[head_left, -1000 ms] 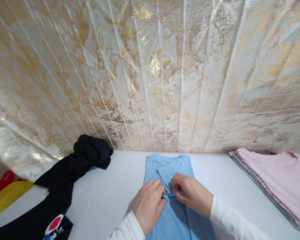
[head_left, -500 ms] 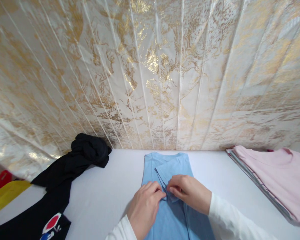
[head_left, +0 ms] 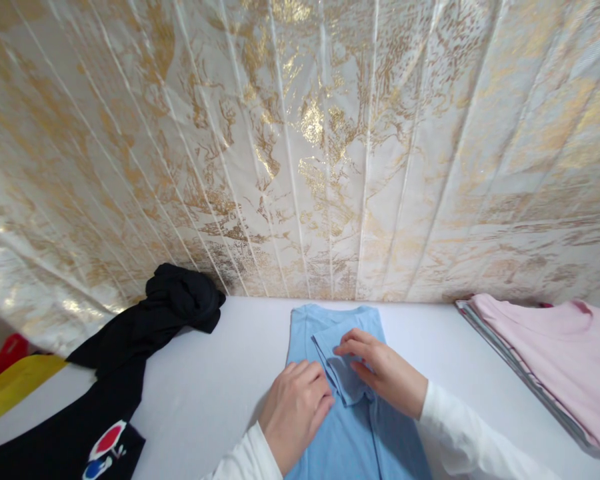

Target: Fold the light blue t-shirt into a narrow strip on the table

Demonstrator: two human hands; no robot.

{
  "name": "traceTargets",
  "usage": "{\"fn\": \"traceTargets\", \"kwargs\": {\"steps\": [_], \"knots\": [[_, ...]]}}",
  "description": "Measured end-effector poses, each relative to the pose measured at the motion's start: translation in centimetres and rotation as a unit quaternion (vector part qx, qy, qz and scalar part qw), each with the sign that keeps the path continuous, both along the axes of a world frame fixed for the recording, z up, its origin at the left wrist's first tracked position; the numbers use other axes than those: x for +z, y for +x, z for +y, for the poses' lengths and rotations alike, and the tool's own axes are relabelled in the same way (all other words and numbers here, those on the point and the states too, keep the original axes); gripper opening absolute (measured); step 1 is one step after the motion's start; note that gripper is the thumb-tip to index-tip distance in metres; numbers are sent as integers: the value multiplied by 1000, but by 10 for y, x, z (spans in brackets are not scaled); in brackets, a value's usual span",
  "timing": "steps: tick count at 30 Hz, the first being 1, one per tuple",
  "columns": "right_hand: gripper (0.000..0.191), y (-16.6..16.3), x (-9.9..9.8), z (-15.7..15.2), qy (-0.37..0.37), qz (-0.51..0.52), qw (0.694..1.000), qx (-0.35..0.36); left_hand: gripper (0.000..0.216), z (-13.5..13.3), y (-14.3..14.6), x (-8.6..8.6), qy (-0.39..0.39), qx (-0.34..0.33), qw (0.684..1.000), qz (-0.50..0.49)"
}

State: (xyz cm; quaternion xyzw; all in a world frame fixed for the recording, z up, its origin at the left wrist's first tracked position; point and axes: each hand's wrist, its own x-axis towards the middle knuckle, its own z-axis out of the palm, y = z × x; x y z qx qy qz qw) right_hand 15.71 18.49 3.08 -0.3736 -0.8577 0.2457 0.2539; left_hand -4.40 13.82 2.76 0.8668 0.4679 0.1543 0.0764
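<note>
A light blue shirt [head_left: 345,440] lies on the white table with its sides turned in and its neckline at the far end. A sleeve [head_left: 349,380] is folded over on its upper middle, with a dark line along the sleeve's edge. My left hand [head_left: 300,410] rests on the shirt just left of that sleeve, fingers lying on the cloth and holding nothing that I can see. Over the sleeve's right part is my right hand [head_left: 380,370], open, its fingers apart and the fingertips at the fabric.
At the left a black garment [head_left: 115,353] with a red and blue print lies bunched, beside yellow cloth [head_left: 20,387] and red cloth [head_left: 5,360]. A stack of folded clothes, topped by a pink shirt [head_left: 565,367], is at the right. A gold-patterned curtain [head_left: 300,167] hangs behind the table.
My right hand has opened from a pinch at the sleeve's edge and moved up slightly. My left fingers have loosened from the sleeve edge and lie flatter. The sleeve now shows more fully.
</note>
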Motion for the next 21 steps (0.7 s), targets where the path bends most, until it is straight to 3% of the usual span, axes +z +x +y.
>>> {"fn": "traceTargets", "kwargs": {"steps": [5,9,12,15,21], "knots": [[44,5,-17,13,69,-75,994,-34,7,17,5,4,-26,21,999,-20],[49,2,-35,12,118,-172,976,-58,15,29,7,5,8,9,999,-43],[56,9,-39,16,133,-182,970,-92,32,37,4,0,26,-39,998,-32],[56,17,-42,23,136,-184,964,-135,48,42,-1,-7,-5,-84,996,3],[62,24,-48,34,115,-206,960,-151,57,42,-1,-12,-39,-77,996,36]]}}
